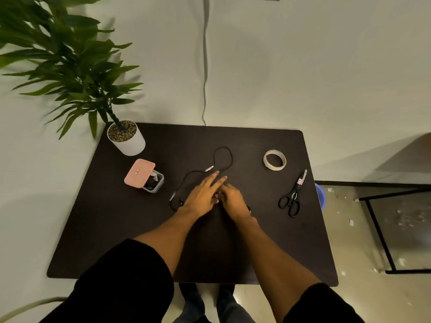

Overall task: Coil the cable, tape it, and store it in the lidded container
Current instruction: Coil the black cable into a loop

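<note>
A thin black cable [229, 157] lies loose on the dark table [116, 229], looping away from me and curling left to a silver plug. My left hand [203, 194] rests flat over its middle, fingers stretched forward. My right hand [233, 198] is curled beside it, fingers pinched at the cable under the left hand; the grip itself is hidden. The small clear container [156, 183] stands to the left, its pink lid [139, 173] propped tilted on the rim, dark items inside. A roll of pale tape [274, 159] lies at the right.
Black scissors [292, 198] lie near the table's right edge, below the tape. A potted plant in a white pot [127, 138] occupies the far left corner. A glass side table [396, 206] and a blue bucket rim [320, 194] stand right of the table.
</note>
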